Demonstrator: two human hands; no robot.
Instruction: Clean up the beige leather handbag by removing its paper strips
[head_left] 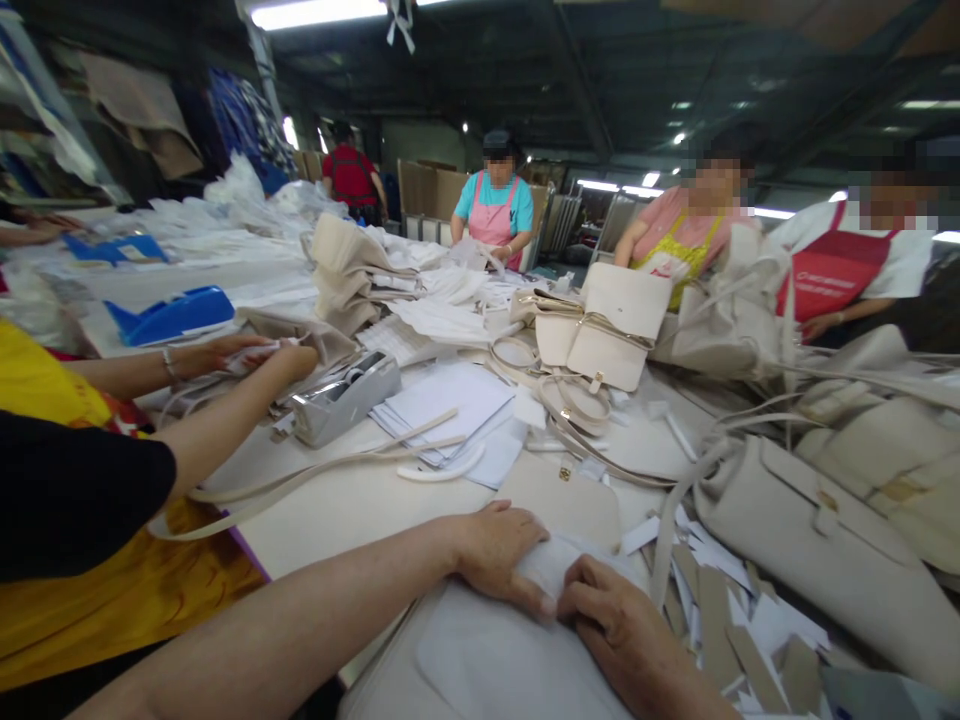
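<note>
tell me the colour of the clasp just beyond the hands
Gold-coloured clasp, in the head view.

White tissue [499,650] is pressed by the left hand [502,560], spread with thumb out, and touched close by with the curled fingers of the right hand [619,615]; whether it is pinched there cannot be told. Just beyond, a beige flap [555,495] with a metal clasp is seen. White sheets [450,405] are stacked farther back on the tabletop [322,525], beside a grey dispenser [346,398]. Beige bags [821,540] are heaped at right.
</note>
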